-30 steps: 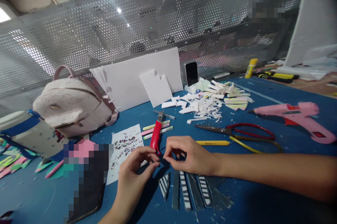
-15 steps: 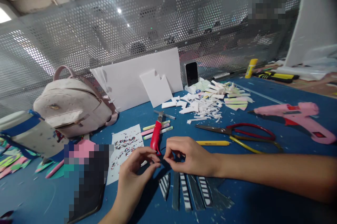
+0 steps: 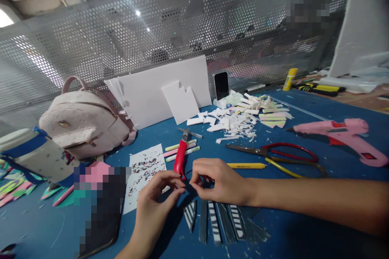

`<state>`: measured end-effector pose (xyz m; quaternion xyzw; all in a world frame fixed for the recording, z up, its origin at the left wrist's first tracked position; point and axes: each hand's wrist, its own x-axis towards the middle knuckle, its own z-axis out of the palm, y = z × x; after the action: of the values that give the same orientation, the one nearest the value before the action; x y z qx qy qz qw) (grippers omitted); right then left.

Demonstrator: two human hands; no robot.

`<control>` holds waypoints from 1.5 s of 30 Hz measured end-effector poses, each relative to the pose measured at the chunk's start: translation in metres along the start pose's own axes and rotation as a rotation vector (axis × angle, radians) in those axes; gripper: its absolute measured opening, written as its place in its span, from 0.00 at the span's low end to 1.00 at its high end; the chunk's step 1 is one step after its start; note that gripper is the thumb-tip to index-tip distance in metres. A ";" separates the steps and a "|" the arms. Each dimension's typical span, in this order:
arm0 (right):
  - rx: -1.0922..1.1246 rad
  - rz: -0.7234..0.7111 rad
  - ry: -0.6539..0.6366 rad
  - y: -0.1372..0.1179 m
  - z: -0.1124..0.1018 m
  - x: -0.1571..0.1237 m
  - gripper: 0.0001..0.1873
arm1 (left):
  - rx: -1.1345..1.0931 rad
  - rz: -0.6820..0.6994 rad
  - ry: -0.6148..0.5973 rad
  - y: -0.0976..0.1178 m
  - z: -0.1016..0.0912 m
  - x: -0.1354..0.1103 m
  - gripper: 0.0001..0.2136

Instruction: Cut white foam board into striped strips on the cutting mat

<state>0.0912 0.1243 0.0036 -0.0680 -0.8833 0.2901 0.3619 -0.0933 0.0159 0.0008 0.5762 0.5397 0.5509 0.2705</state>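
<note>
Near the front middle of the blue table, my left hand [image 3: 158,196] has its thumb and fingertips brought together in a loose pinch. My right hand [image 3: 215,180] faces it closely, its thumb and index finger pinched. Whatever sits between the fingertips is too small and dark to make out. Just below them lie a striped black-and-white piece [image 3: 190,215], dark strips [image 3: 203,221] and striped strips [image 3: 214,222]. Beyond my fingers rests a red-handled knife [image 3: 180,157]. A white sheet with small glittering bits [image 3: 147,168] lies beside my left hand.
A yellow pen [image 3: 246,165], scissors [image 3: 267,151] and pink glue gun [image 3: 340,131] lie to the right. White foam scraps [image 3: 234,123] are heaped behind. Left are a dark phone-like slab [image 3: 106,218], a cup [image 3: 39,155] and a backpack [image 3: 85,117]. A perforated metal screen [image 3: 182,28] stands behind.
</note>
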 end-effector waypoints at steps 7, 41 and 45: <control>-0.029 -0.022 0.001 -0.001 0.000 0.001 0.05 | 0.021 0.004 -0.004 -0.001 0.000 0.000 0.08; -0.005 -0.019 -0.026 -0.002 -0.005 0.001 0.05 | 0.139 0.086 -0.045 0.013 0.008 0.004 0.07; -0.032 -0.013 0.010 0.001 -0.015 0.006 0.05 | 0.123 0.123 -0.038 0.024 0.003 0.004 0.06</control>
<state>0.0967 0.1338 0.0152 -0.0692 -0.8864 0.2733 0.3671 -0.0838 0.0141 0.0233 0.6341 0.5308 0.5214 0.2104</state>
